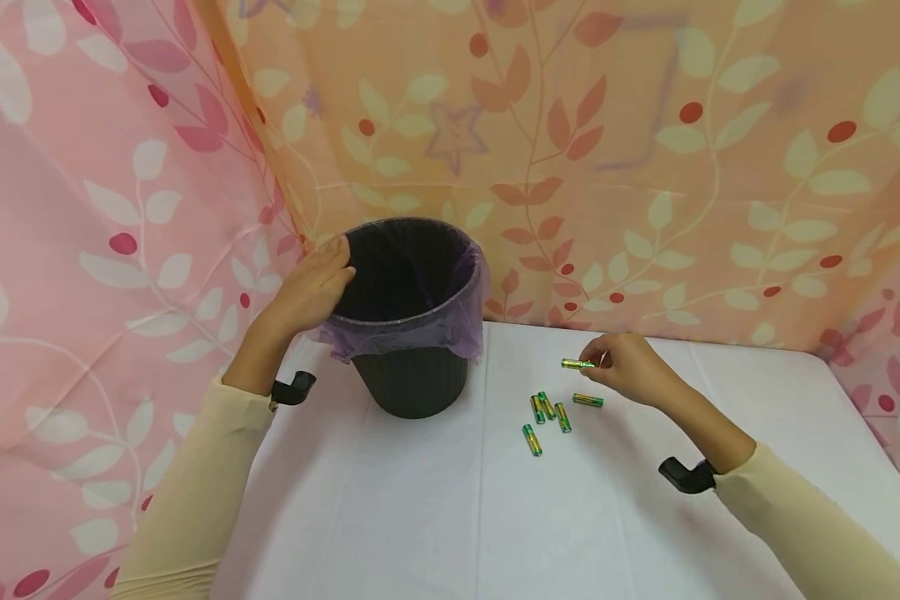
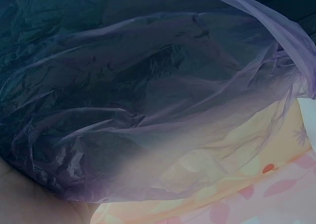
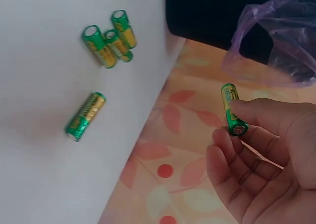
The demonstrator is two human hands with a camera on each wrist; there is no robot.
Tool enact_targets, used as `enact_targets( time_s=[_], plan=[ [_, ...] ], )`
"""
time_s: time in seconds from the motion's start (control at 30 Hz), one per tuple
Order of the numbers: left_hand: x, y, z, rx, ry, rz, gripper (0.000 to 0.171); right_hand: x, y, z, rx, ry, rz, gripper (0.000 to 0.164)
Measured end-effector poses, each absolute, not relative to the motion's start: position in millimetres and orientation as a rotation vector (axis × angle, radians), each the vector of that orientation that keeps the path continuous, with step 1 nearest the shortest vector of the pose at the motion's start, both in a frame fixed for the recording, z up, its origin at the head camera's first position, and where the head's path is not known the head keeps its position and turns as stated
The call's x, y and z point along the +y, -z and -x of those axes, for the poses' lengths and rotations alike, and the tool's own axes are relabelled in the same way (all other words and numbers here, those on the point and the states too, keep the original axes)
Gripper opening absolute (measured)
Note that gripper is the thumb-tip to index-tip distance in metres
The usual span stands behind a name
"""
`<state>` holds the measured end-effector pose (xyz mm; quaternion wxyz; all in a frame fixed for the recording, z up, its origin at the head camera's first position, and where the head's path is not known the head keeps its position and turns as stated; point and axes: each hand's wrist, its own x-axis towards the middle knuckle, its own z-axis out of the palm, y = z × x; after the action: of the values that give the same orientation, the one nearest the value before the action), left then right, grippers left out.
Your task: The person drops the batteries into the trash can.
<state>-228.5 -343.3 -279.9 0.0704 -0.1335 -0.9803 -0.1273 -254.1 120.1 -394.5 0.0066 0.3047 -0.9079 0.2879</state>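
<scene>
In the head view my right hand (image 1: pixel 630 368) pinches a green and gold battery (image 1: pixel 574 364) between thumb and fingertips, lifted above the white table. The right wrist view shows this battery (image 3: pixel 230 109) tilted, one end facing the camera. Several like batteries lie loose below the hand, among them one single battery (image 1: pixel 588 401) and one nearer the front (image 1: pixel 532 440). My left hand (image 1: pixel 311 285) rests with fairly straight fingers against the left rim of a dark bin (image 1: pixel 412 383). A thin purple bag (image 1: pixel 435 332) lines the bin; it fills most of the left wrist view.
The bin stands at the table's back left. Behind it hangs an orange leaf-patterned cloth (image 1: pixel 525 150), and a pink one (image 1: pixel 60 217) hangs on the left. White cloth (image 1: pixel 420 517) covers the table, whose back edge runs just beyond the batteries.
</scene>
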Motion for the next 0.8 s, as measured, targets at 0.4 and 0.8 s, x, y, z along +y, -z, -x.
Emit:
enact_targets(
  time_s=[0.4, 0.8],
  plan=[
    [-342.7, 278.4, 228.6, -2.951, 0.369, 0.392, 0.06, 105.4, 357.4, 257.8, -2.761, -0.895, -1.015, 0.011],
    [-343.2, 280.1, 227.4, -2.953, 0.386, 0.394, 0.06, 86.7, 319.9, 257.7, -2.779, -1.049, -1.004, 0.011]
  ],
)
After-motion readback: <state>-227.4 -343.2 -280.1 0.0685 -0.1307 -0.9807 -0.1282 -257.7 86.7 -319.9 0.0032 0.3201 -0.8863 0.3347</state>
